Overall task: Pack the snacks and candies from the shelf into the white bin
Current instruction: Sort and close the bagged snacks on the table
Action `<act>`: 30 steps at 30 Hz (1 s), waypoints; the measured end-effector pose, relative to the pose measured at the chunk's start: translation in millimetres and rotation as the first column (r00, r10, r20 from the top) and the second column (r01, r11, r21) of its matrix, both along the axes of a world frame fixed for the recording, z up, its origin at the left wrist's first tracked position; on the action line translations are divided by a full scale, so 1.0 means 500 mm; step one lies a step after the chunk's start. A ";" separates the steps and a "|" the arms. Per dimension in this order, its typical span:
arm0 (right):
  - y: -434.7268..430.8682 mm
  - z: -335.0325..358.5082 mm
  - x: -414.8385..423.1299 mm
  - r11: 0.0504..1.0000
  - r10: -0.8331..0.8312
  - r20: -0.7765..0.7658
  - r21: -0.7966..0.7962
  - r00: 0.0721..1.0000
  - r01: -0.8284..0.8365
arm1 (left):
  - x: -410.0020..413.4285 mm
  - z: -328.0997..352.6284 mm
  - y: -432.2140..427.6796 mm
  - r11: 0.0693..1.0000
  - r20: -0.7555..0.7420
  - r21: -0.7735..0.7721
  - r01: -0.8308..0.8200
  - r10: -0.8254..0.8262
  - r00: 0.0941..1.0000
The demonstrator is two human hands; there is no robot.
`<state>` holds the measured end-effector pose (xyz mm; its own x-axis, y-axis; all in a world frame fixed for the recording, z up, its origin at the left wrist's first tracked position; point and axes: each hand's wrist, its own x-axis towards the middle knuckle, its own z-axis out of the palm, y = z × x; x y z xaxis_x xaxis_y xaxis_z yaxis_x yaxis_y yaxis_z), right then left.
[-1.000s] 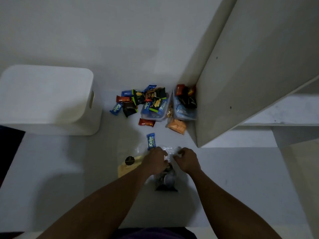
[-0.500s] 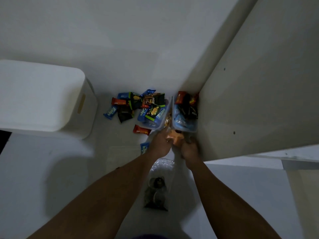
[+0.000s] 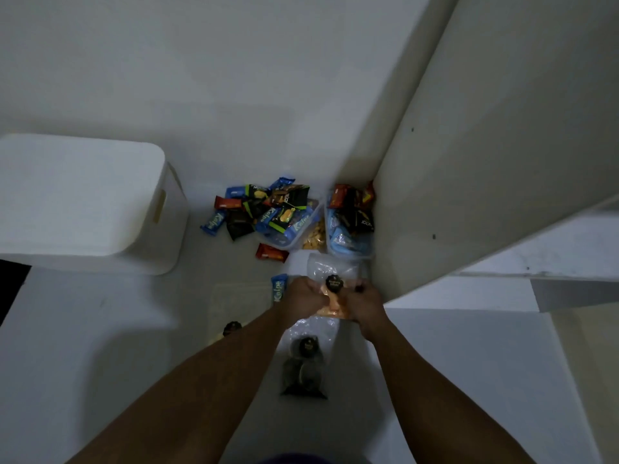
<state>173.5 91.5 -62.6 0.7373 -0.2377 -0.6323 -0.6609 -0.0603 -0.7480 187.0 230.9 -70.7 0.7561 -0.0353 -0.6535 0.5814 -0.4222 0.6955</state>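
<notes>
At the far left stands the white plastic bin with rounded corners point(image 3: 83, 202), with a slot handle in the side that faces the snacks. It is well apart from both hands, and from this angle I cannot tell if its top is open. To its right, on the white shelf point(image 3: 100, 329), lies a loose pile of small wrapped snacks point(image 3: 264, 209) in blue, black and red foil, and part of it sits in a clear plastic tub point(image 3: 288, 241). A single red wrapper point(image 3: 271, 253) and a blue wrapper point(image 3: 278, 288) lie nearer to me, the blue one just beside the left hand point(image 3: 303, 293).

The left hand grips the left edge of a small orange packet of soft clear film with a round black sticker point(image 3: 330, 304). The right hand point(image 3: 363, 301) grips the right edge, so the orange packet is held between the two hands, in front of the tubs. I cannot tell if it touches the shelf or is already lifted.

I judge this packet to be light and soft, with slippery, crinkling film and probably brittle pieces inside. I would not squeeze the middle. It is better to pinch the sealed edge or to support it from below. One hand should be enough to carry it to the bin.

At the right, a second clear plastic tub point(image 3: 350, 242) stands against the tall white side panel point(image 3: 469, 162).
</notes>
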 end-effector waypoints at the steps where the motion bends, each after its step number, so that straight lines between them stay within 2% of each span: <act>1: 0.000 0.009 -0.011 1.000 0.020 0.030 0.005 0.999 -0.020 | -0.007 0.007 0.003 1.000 0.017 -0.007 0.019 -0.019 1.000; 5: 0.001 0.037 -0.040 0.998 0.059 0.150 -0.008 0.987 -0.058 | -0.023 0.045 0.026 0.998 0.169 -0.051 0.023 -0.014 0.986; 7: 0.007 0.048 -0.048 0.995 0.098 0.196 -0.055 0.976 -0.089 | -0.024 0.068 0.046 0.990 0.286 -0.123 -0.074 0.107 0.952; 10: 0.031 0.076 -0.058 0.991 0.129 0.260 -0.066 0.957 -0.116 | -0.018 0.113 0.082 0.942 0.371 -0.268 -0.203 0.295 0.881; 14: 0.082 0.099 -0.078 0.989 0.150 0.315 -0.056 0.937 -0.139 | -0.018 0.161 0.130 0.945 0.449 -0.268 -0.189 0.296 0.843; 18: 0.134 0.148 -0.084 0.973 0.180 0.393 -0.205 0.902 -0.105 | -0.030 0.184 0.181 0.958 0.482 -0.266 -0.111 0.232 0.845; 21: 0.128 0.173 -0.071 0.891 0.350 0.502 -0.438 0.791 -0.116 | -0.047 0.190 0.183 0.983 0.538 -0.182 -0.001 0.100 0.837; 22: 0.134 0.184 -0.060 0.844 0.433 0.489 -0.514 0.757 -0.150 | -0.047 0.196 0.186 0.991 0.560 -0.132 0.025 0.054 0.827; 24: 0.138 0.192 -0.014 0.763 0.561 0.409 -0.591 0.720 -0.260 | -0.033 0.215 0.183 0.990 0.574 -0.130 0.047 0.036 0.818; 26: 0.291 0.285 -0.064 0.656 0.650 0.430 -0.733 0.627 -0.177 | -0.103 0.301 0.339 0.989 0.719 -0.130 0.075 0.042 0.694; 30: 0.300 0.298 -0.052 0.616 0.693 0.372 -0.751 0.618 -0.238 | -0.101 0.302 0.330 0.985 0.716 -0.137 0.104 0.025 0.697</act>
<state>147.7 241.4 86.4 0.9860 0.1271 0.1081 0.1667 -0.7756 -0.6088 136.4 396.0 80.3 0.9870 -0.1268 0.0991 -0.1317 -0.2829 0.9501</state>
